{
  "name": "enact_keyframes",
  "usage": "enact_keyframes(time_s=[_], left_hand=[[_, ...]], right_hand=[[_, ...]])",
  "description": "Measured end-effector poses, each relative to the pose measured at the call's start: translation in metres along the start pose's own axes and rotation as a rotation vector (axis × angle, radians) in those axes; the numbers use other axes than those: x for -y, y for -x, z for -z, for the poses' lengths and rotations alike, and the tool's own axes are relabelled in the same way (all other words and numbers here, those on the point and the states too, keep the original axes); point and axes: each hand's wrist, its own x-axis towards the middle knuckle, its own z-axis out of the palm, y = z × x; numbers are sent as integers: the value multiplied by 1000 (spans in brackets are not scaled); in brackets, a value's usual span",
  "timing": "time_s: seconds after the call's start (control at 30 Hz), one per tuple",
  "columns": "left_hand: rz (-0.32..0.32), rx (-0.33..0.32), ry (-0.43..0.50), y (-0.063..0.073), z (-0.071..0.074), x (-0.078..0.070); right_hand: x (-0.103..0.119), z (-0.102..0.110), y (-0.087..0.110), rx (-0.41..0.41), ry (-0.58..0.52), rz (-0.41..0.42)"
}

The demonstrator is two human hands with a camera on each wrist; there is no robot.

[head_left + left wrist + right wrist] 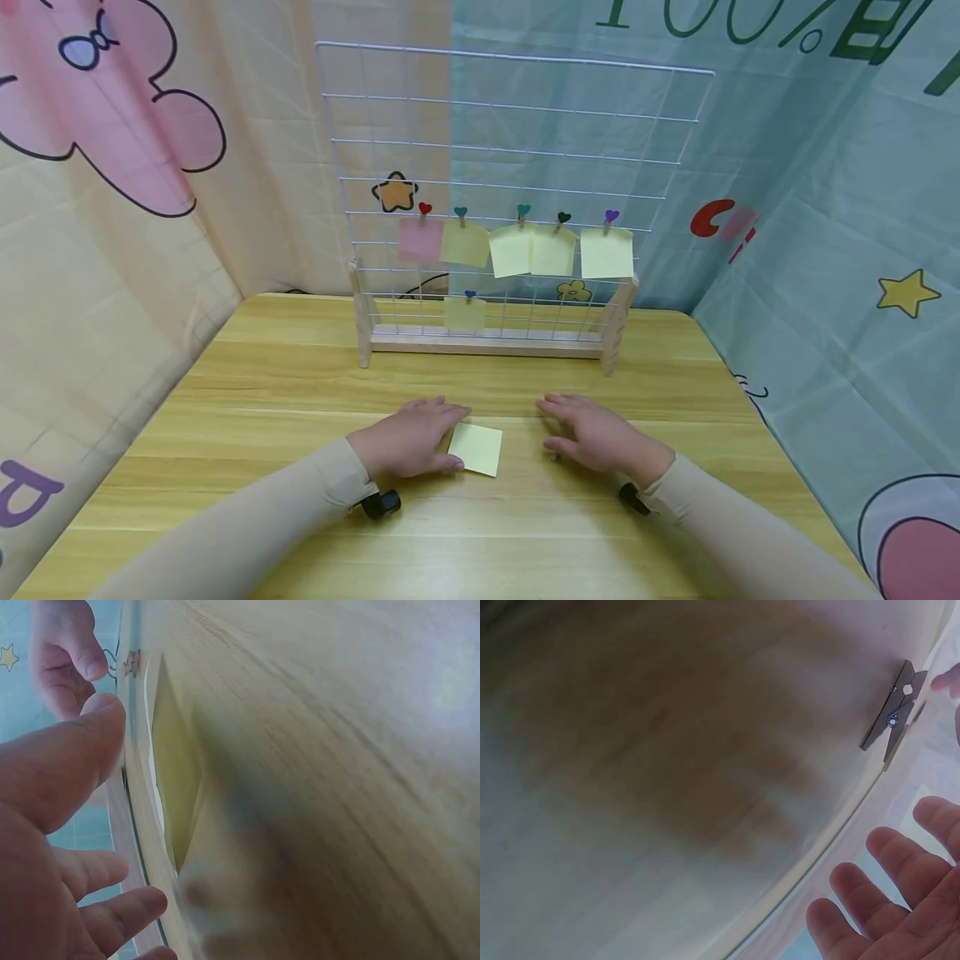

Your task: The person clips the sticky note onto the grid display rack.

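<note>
A pale yellow sticky note [480, 451] lies on the table between the two hands. Its underside edge lifts slightly off the wood in the left wrist view, where the note [174, 776] appears edge-on. My left hand [411, 437] is at the note's left side, fingers extended and thumb by its lower corner. To the right, my right hand [603, 437] hovers low with loosely spread fingers and holds nothing. A small wooden clothespin [894, 716] rests on the table close to the right thumb; in the head view the hand mostly covers it.
Behind the hands stands a white wire grid [517, 150] on a wooden base [487, 343]. Heart-topped clothespins hold several yellow notes [607, 253] and one pink note [420, 241] in a row, with another yellow note [465, 315] lower down. Printed curtains [825, 275] surround the table [225, 400].
</note>
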Motion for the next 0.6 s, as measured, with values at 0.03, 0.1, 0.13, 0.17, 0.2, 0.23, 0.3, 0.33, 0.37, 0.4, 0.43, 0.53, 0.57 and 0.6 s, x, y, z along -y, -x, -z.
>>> enact_keyframes(time_s=[0.03, 0.1, 0.13, 0.17, 0.2, 0.23, 0.3, 0.33, 0.37, 0.4, 0.43, 0.53, 0.57, 0.6], left_hand=[[1, 1, 1, 0, 0, 0], [0, 2, 2, 0, -2, 1], [-2, 1, 6, 0, -2, 2], [-4, 1, 9, 0, -3, 2], [-5, 2, 11, 0, -3, 2], [-6, 3, 10, 0, -3, 2], [-9, 6, 8, 0, -4, 2], [-12, 7, 6, 0, -4, 2], [-14, 9, 4, 0, -4, 2], [-16, 10, 0, 0, -5, 2], [-18, 10, -3, 0, -5, 2], [-29, 1, -11, 0, -5, 2], [-33, -4, -18, 0, -4, 2], [-37, -9, -25, 0, -4, 1]], right_hand=[[0, 0, 0, 0, -2, 1], [1, 1, 1, 2, -1, 0], [1, 1, 1, 1, 6, 3], [1, 1, 1, 2, 8, 1], [1, 1, 1, 5, 10, -2], [1, 2, 2, 8, 9, -6], [0, 2, 2, 15, 9, -8], [0, 2, 3, 19, 8, -7], [0, 2, 3, 22, 5, -6], [0, 3, 4, 25, 6, -2], [0, 3, 4, 28, 5, 3], [-1, 4, 5, 34, 9, 14], [-2, 4, 5, 36, 13, 15], [-2, 4, 5, 40, 12, 12]])
